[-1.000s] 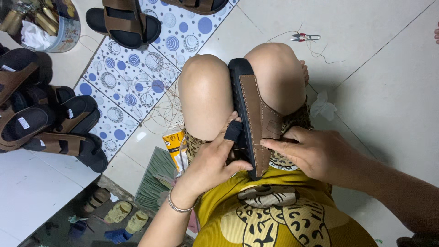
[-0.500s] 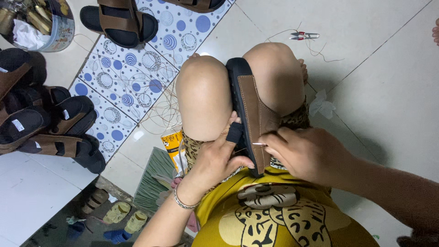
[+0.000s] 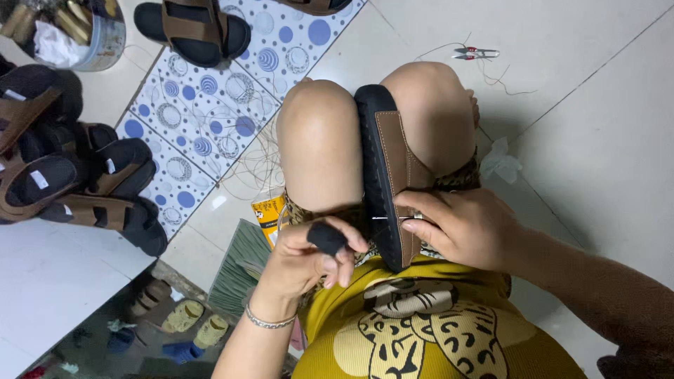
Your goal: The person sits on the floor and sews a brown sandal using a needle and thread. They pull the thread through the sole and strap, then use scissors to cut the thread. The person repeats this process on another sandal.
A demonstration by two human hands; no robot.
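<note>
We look down on a brown sandal point(image 3: 388, 168) with a thick black sole, stood on its edge and wedged between the person's two bare knees, toe end pointing away from the body. Our right hand point(image 3: 467, 228) rests against the strap side of the sandal near its heel end, fingers curled and pinching a thin needle point(image 3: 387, 218) that lies across the sole edge (the needle is fine and only partly visible). Our left hand point(image 3: 305, 256) hovers just beside the sole on the other side, fingers bunched together; one fingertip wears a black cap point(image 3: 326, 238), and whether those fingers grip thread we cannot tell.

On the floor beyond the knees lies a small pair of thread snips point(image 3: 475, 52) with red handles, loose thread trailing from it. A crumpled white scrap point(image 3: 500, 161) sits near the right knee. To the left, a blue-and-white patterned mat point(image 3: 210, 112) carries another brown sandal point(image 3: 191, 31), and a heap of finished brown sandals point(image 3: 67, 175) is stacked at the far left. A round tin point(image 3: 84, 35) holding odds and ends stands at the top left corner. A yellow tube-like package point(image 3: 269, 213) lies by the left thigh, touching a green woven fan point(image 3: 242, 263).
</note>
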